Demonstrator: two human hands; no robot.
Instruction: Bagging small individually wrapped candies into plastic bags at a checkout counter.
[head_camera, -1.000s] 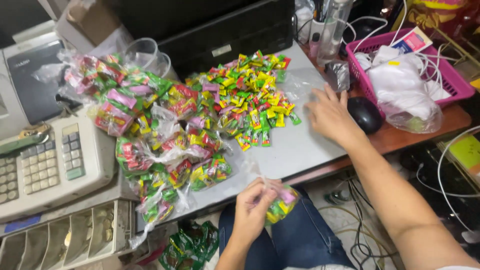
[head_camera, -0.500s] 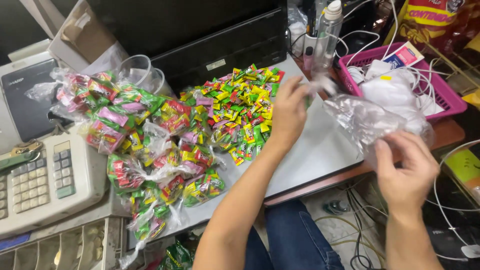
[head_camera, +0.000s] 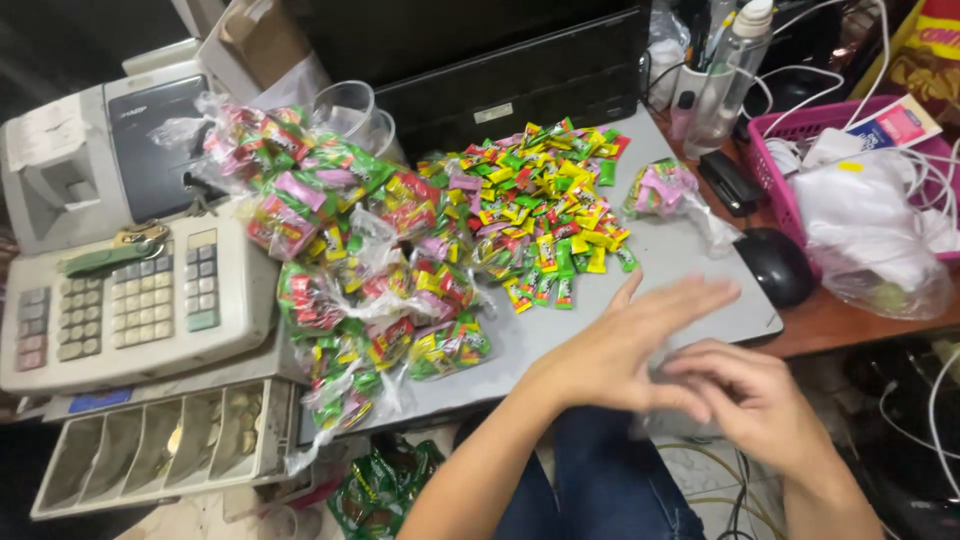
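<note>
My left hand (head_camera: 620, 345) is held flat with its fingers straight, over the front edge of the grey desk mat (head_camera: 600, 300). My right hand (head_camera: 745, 395) lies against it, fingers curled on what looks like a thin clear plastic bag (head_camera: 657, 355) pressed between the two hands. A heap of loose small candies (head_camera: 545, 215) in green, yellow and red wrappers lies beyond the hands. Several filled clear bags of candy (head_camera: 370, 270) are piled to its left. One small bag of pink candies (head_camera: 665, 190) lies to the heap's right.
A cash register (head_camera: 130, 290) with its open coin drawer (head_camera: 160, 445) stands at the left. A black mouse (head_camera: 775, 265), a pink basket (head_camera: 770, 170) of bags and cables, a bottle (head_camera: 730, 70) and clear cups (head_camera: 350, 105) ring the mat. A green bag (head_camera: 385, 480) lies on the floor.
My left hand left the small pink-candy bag by the heap and drew back to the front edge. My right hand came in from the right, and the two hands now meet.
</note>
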